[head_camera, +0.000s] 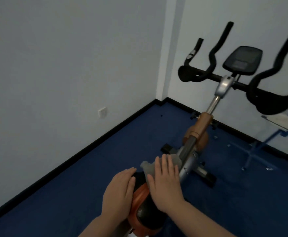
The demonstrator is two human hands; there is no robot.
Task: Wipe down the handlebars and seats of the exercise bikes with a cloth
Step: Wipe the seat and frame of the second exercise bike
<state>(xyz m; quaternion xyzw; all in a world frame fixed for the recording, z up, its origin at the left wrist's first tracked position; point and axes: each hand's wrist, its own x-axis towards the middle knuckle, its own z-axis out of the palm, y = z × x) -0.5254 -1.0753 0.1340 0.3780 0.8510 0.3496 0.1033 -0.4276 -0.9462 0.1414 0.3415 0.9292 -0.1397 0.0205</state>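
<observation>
Seat (140, 202) wipe in hand, by the look of it; orange-and-black saddle sits at bottom centre, nose pointing toward the frame post (189, 151). Grey cloth (148, 165) is spread over the seat nose and pinned flat under the right hand (163, 183); fingers are extended, nothing is curled round the cloth, so it is pressed, not gripped. Left hand (118, 192) is laid flat along the left flank of the seat, fingers straight, nothing held; probably steadying.

Handlebars (210, 65) are well apart, up by the console (242, 59) near the wall corner; whether they are already wiped cannot be told.

Risks from here:
- cloth is held by palm pressure alone; on a fast stroke it could bunch or slide off the nose and drop to the blue floor (88, 168);
- the far cloth edge lies just beside the frame post; it could be snagged there on a forward stroke;
- rear and underside edges of the seat are hidden by the forearms; those areas could be missed;
- whether the seat can swivel cannot be judged from this view; if loose, it could turn under a side push, hence the left-hand brace;
- the picture is motion-blurred at right; the second set of bars (273, 93) is not clearly resolved.
</observation>
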